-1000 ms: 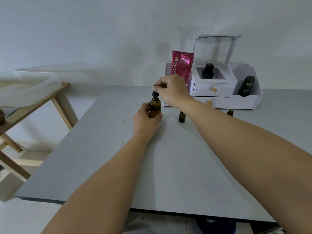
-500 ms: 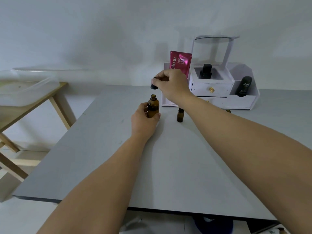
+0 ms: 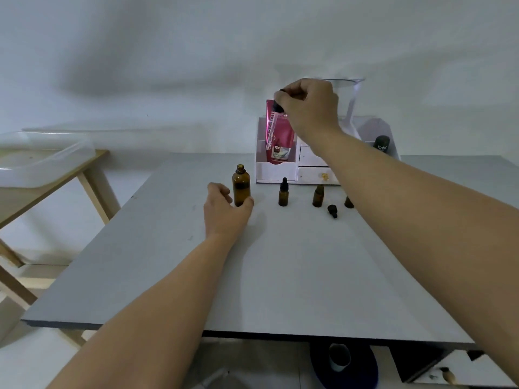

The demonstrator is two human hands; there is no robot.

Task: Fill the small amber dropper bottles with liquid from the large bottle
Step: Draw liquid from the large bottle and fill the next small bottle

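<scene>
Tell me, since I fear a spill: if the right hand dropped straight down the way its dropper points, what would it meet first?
Probably bare table, right of the large bottle and left of the capped small bottle; the right hand holds the dropper above that gap, though depth is unclear.

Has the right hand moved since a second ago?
Yes. The right hand rose, lifting the dropper clear of the large bottle, which stays on the table.

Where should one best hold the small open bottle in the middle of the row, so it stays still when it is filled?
Probably by the lower body of the open bottle, pinched from the front or left. It stands upright with its mouth uncapped, so the neck should stay free for the dropper in the right hand. A loose cap lies at its right front.
</scene>
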